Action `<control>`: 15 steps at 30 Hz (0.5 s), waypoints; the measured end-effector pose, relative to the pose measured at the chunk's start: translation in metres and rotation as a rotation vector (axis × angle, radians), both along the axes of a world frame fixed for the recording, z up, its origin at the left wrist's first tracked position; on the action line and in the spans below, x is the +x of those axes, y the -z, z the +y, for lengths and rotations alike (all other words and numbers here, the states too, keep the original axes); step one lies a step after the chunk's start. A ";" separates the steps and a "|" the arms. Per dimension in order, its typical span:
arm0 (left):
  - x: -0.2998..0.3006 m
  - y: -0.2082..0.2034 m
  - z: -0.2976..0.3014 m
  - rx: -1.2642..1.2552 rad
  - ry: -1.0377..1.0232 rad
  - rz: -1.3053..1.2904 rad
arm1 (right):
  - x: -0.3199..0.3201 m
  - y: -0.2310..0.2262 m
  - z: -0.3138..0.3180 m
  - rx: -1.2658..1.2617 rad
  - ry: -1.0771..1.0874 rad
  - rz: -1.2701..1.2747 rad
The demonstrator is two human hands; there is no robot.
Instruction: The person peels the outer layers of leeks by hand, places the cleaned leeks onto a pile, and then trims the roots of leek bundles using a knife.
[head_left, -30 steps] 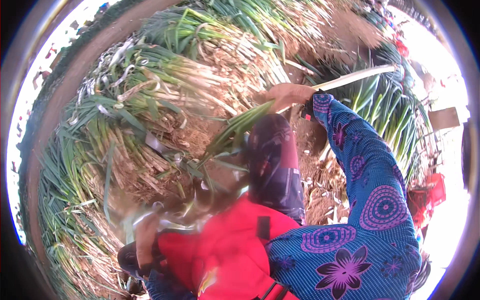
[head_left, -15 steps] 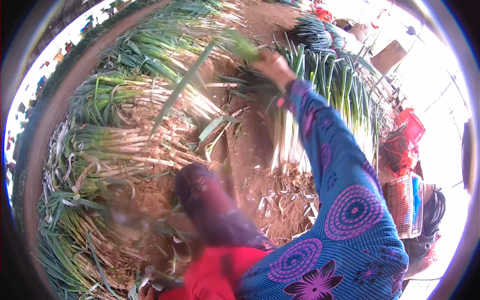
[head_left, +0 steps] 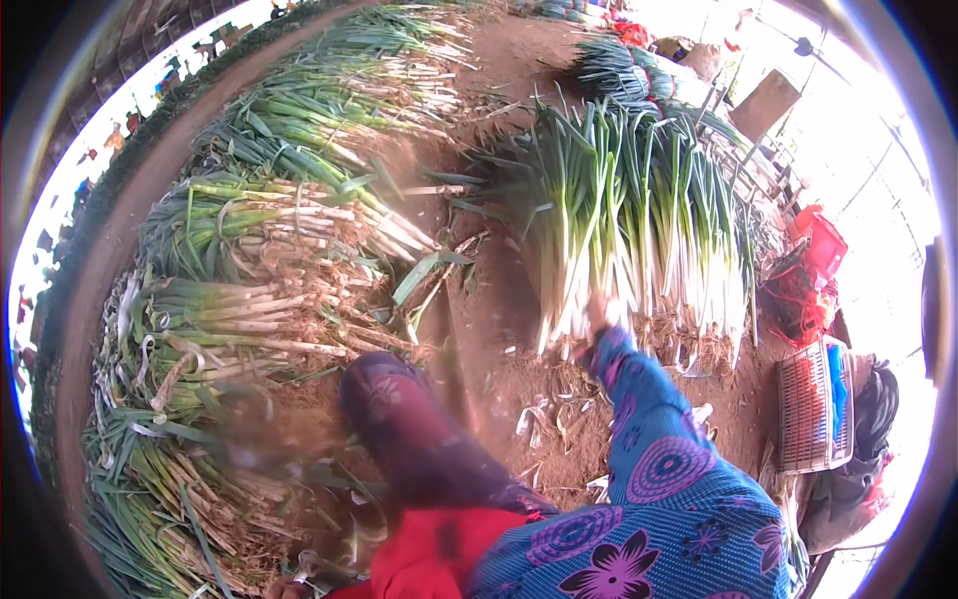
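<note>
Cleaned green onions with long white stalks and dark green tops lie side by side in a thick row at the right. My right hand is at the lower white ends of that row, on its left part, touching or just over the stalks. Its fingers are too small and blurred to tell their grip. At the bottom left edge a small part of my left hand shows beside the uncleaned green onions; its fingers are mostly cut off.
Bundles of rooty green onions line the left side. Peeled skins litter the brown soil. My knee juts forward in dark trousers. At right stand a woven basket and a red container. Tied bundles lie at the back.
My right hand has come back from the leafy tops to the white ends of the row. The green leaf blurred in mid-air at the left and the blurred greenery by the hand are gone.
</note>
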State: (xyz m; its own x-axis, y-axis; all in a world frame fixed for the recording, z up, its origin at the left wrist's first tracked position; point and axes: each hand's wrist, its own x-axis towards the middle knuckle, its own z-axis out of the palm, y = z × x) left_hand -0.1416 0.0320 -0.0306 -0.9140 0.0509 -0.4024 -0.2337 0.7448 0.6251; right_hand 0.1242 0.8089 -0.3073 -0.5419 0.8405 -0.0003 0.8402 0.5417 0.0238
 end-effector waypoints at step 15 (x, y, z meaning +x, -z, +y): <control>-0.050 -0.012 -0.091 0.124 0.119 0.346 | -0.210 -0.096 -0.155 0.085 -0.406 -0.022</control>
